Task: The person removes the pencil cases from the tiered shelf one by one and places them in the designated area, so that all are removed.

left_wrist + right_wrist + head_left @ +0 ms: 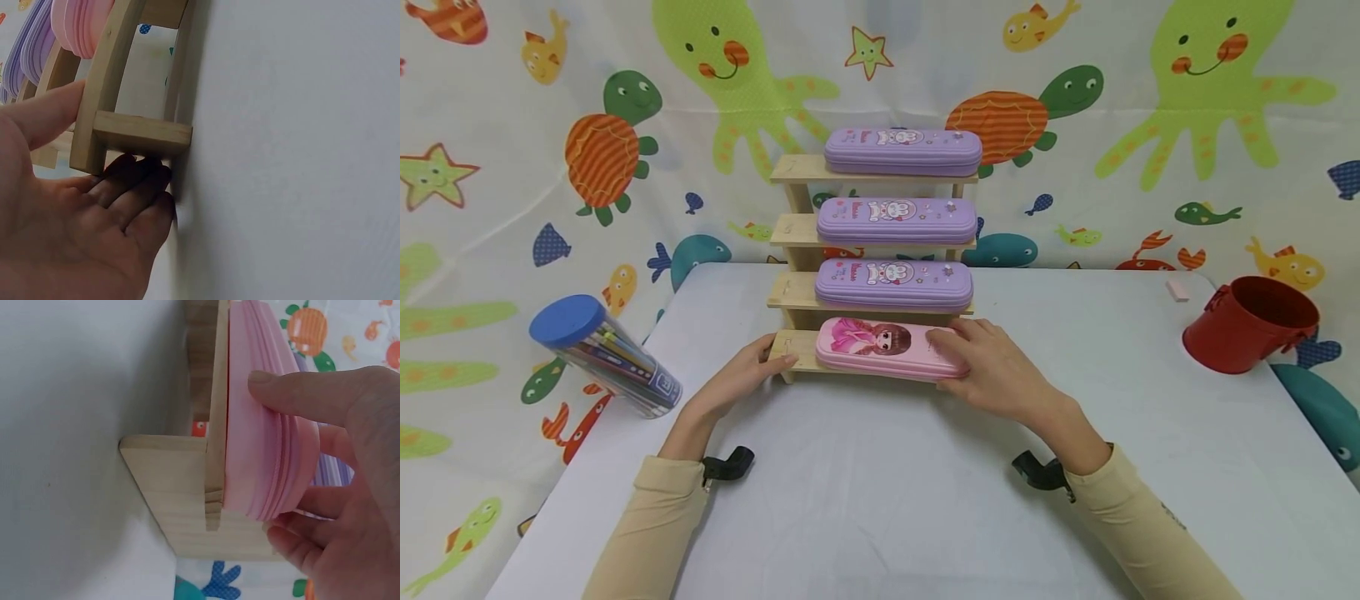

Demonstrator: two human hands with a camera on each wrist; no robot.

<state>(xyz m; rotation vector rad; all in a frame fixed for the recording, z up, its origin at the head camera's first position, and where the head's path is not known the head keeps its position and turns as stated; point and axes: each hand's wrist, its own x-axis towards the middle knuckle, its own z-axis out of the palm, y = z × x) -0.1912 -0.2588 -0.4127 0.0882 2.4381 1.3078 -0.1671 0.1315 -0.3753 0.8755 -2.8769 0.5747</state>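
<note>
A pink pencil case [895, 348] with a doll picture lies along the lowest step of a wooden tiered shelf [790, 223]. My right hand [996, 371] holds its right end. In the right wrist view, the thumb presses the front side of the pink case [262, 444] and the other fingers go over its top and end. At the step's left end, my left hand [745, 375] grips the wood, thumb on the board. The left wrist view has that hand's fingers [140, 200] curled by the shelf's side piece [144, 131], tips partly hidden.
Three purple pencil cases lie on the upper steps: top [902, 152], second [897, 221] and third [893, 283]. A blue-lidded clear tub of pens [617, 362] stands at the left. To the right are a red bucket [1243, 329] and a small pale pink block [1177, 290]. A patterned curtain [880, 50] hangs behind.
</note>
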